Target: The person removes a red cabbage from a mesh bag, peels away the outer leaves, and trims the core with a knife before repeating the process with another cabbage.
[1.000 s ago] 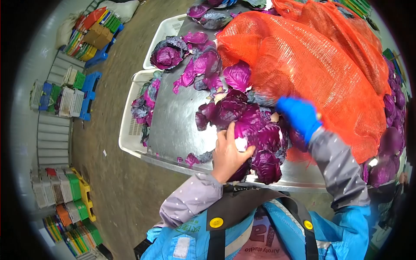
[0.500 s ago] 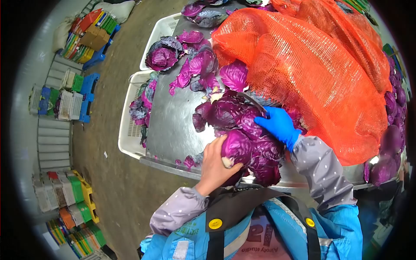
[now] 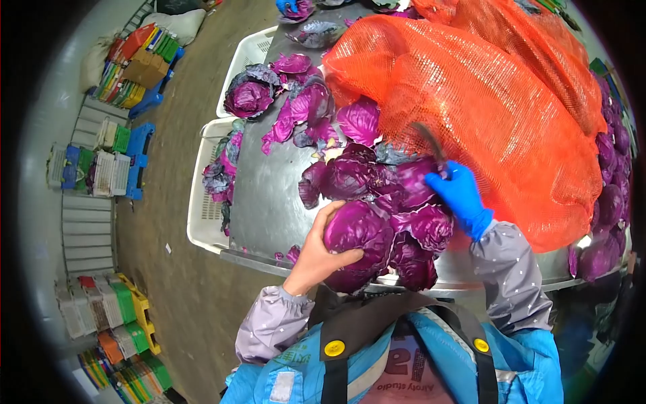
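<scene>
My bare left hand point(image 3: 323, 250) is curled round the near-left side of a purple cabbage head point(image 3: 358, 231) at the table's front edge. In my right hand point(image 3: 461, 195), gloved in blue, is a knife point(image 3: 428, 140) with a dark curved blade pointing up and left, apart from the held cabbage. Loose purple leaves point(image 3: 431, 227) and more cabbage pieces lie between and beyond my hands. A large orange mesh sack point(image 3: 491, 114) spreads behind and to the right of the knife.
White crates point(image 3: 207, 182) with leaves stand along the left side of the metal table point(image 3: 262, 202). Cabbages point(image 3: 609, 205) are piled at the far right. A co-worker's blue-gloved hand point(image 3: 286, 6) shows at the top. Stacked crates point(image 3: 111, 172) stand on the left.
The knife and my right hand have moved right, away from the cabbage. The held cabbage has turned, its pale stem no longer showing. A co-worker's gloved hand has come into view at the top.
</scene>
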The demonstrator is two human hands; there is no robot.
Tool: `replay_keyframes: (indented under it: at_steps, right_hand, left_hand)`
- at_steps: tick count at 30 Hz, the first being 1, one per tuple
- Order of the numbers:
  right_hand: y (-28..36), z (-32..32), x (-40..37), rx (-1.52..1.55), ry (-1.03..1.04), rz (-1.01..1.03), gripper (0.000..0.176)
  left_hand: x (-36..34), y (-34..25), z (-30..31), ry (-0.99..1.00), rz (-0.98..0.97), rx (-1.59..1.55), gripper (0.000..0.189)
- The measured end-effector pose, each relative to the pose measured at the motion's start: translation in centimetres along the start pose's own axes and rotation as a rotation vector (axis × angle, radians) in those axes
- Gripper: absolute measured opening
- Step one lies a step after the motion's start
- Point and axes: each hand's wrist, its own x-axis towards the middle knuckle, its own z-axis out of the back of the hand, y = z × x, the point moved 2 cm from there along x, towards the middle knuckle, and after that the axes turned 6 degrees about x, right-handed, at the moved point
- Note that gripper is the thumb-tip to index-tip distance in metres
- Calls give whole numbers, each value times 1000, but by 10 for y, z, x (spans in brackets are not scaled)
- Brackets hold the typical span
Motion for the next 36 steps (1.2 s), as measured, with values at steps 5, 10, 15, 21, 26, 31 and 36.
replay_keyframes:
  at_steps: [5,10,15,21,26,31,36]
  right_hand:
    - [21,33,0,-95,154,85,38]
    - [90,-16,-46,144,419,73,77]
    - [80,-38,-57,181,614,232,88]
    - [110,-35,-77,-404,545,492,90]
    - [90,-38,-77,-370,575,680,78]
    - [81,-18,-73,389,446,105,38]
    - [67,12,-31,528,182,-169,29]
  left_hand:
    - [-8,-1,13,-56,15,-245,86]
    - [-3,-7,1,-166,-104,-64,85]
    - [-2,-17,-6,-206,-169,35,83]
    - [2,-11,-18,-224,-56,-235,79]
    - [-2,-15,-26,-187,-61,-148,79]
    - [-5,-14,-14,-32,-103,-63,87]
    - [-8,-19,-13,33,-37,-371,88]
